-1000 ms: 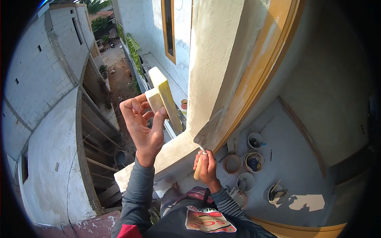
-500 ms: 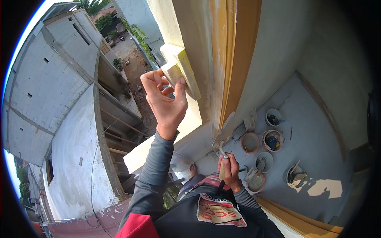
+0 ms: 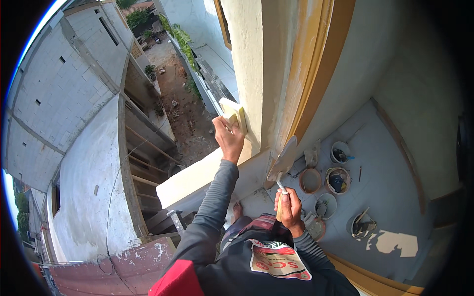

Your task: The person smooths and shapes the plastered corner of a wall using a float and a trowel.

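My left hand (image 3: 230,141) is closed around the grip of a pale yellow plastering float (image 3: 239,116). The float stands on edge along the outer side of the cream wall pillar (image 3: 247,59), just above the ledge (image 3: 190,178); whether its whole face touches the wall cannot be made out. Lower and to the right, my right hand (image 3: 290,211) grips the wooden handle of a pointed trowel (image 3: 283,160). The trowel's blade tilts upward beside the yellow-brown frame (image 3: 321,54), with greyish smears on it.
Several buckets stand on the tiled floor at right, among them an orange-rimmed one (image 3: 310,181) and a white one (image 3: 340,152). A dark bucket (image 3: 363,225) holds tools. Beyond the ledge at left is a drop to a dirt alley (image 3: 173,89) beside an unfinished block building (image 3: 84,59).
My left hand and the float have shifted away from me to the pillar's outer side, lower toward the ledge. The trowel blade has turned, showing more of its flat face. The view has shifted slightly.
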`<state>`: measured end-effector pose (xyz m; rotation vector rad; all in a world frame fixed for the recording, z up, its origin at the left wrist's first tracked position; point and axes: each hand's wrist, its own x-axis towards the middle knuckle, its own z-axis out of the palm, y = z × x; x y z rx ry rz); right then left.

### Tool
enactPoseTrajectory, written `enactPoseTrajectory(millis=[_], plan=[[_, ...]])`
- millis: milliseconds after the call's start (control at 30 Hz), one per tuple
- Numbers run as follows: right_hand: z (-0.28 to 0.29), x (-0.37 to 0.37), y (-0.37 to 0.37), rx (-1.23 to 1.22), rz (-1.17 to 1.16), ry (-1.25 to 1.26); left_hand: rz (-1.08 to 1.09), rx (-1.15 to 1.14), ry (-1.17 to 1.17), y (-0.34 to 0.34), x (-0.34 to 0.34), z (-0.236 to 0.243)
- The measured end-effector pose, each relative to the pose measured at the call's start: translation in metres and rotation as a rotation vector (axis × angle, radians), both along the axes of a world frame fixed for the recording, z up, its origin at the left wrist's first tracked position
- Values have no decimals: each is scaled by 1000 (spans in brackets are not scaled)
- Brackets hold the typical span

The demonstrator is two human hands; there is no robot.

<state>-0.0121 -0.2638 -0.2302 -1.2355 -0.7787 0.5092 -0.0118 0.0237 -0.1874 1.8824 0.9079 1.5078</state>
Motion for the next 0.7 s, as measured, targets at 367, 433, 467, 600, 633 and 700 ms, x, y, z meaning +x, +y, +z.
enactPoseTrajectory(millis=[367,433,467,600,633,700], plan=[[64,22,63,34,-9,-131,-204,23,-301,-9,-53,102],[87,27,83,150,-11,-119,-231,16,-335,-14,-57,102],[91,30,93,146,-11,-122,-248,5,-359,-16,-62,102],[74,37,110,113,8,-109,-285,22,-409,-20,-78,90],[58,39,112,64,-20,-95,-305,17,-410,-23,-81,90],[28,37,113,82,-22,-106,-325,3,-421,-30,-80,95]])
